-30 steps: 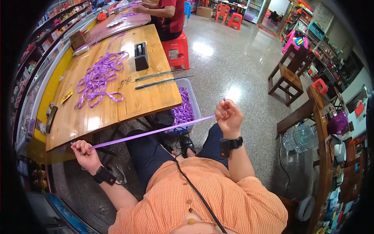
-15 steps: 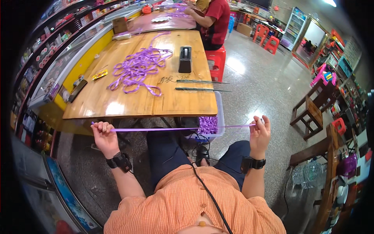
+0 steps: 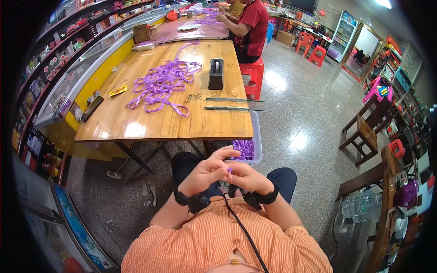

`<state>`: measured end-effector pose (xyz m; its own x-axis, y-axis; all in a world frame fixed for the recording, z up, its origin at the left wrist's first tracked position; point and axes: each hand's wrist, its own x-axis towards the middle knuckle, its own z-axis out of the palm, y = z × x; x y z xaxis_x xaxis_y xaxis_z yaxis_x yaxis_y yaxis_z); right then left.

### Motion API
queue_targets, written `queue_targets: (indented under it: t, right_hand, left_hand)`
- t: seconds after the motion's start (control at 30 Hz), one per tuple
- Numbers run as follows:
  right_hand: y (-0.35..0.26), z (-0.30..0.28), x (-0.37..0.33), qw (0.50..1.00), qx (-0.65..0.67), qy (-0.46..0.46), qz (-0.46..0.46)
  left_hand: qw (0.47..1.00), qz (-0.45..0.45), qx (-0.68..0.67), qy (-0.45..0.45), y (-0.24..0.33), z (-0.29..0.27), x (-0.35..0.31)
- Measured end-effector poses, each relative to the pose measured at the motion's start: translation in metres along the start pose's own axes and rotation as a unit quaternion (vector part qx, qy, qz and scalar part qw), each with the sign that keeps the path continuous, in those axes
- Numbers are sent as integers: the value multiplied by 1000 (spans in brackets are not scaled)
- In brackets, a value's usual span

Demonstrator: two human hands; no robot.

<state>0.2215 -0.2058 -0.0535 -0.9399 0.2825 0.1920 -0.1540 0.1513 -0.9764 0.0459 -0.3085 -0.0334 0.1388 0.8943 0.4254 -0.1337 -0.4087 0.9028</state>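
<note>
The greatest space is taken up by the glossy, honey-coloured wooden table (image 3: 209,127), whose near edge is set just beyond the seated person's knees, presumably so that its contents can be reached without rising. Near its right edge is placed a red plastic stool (image 3: 251,75), occupied by a co-worker. On the floor, partly covered by the table's near right corner, is set a translucent plastic bin (image 3: 258,136), filled with glossy purple pieces (image 3: 245,150); it seems to be stationed there for easy reach from the lap.

On the tabletop a loose, looping heap of narrow purple ribbon (image 3: 164,82) is spread, probably left slack so that lengths can be drawn without snagging. To its right, two long, thin dark rods (image 3: 232,109) are laid side by side, their tips projected past the edge, and a black tape dispenser (image 3: 216,75) is stood behind them.

Above the lap, the left hand (image 3: 205,174) and the right hand (image 3: 250,178) are brought together, thumb and fingertips of each pinched on a small bit of purple ribbon (image 3: 230,169). It is mostly hidden; a close fingertip grip appears to be needed for something so slight.
</note>
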Motion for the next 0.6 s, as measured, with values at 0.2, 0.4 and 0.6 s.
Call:
queue_targets:
  t: [0.2, 0.4, 0.6]
  right_hand:
    - [-12, -3, -5, 991, 130, -37, 15]
    - [-10, -24, -28, 975, 223, 4, 16]
    - [9, -58, -61, 949, 291, -14, -122]
  left_hand:
    - [982, -36, -179, 57, -9, 4, -11]
    - [889, 85, -414, 177, 6, -35, -15]
    - [819, 214, -473, 245, 27, -101, -58]
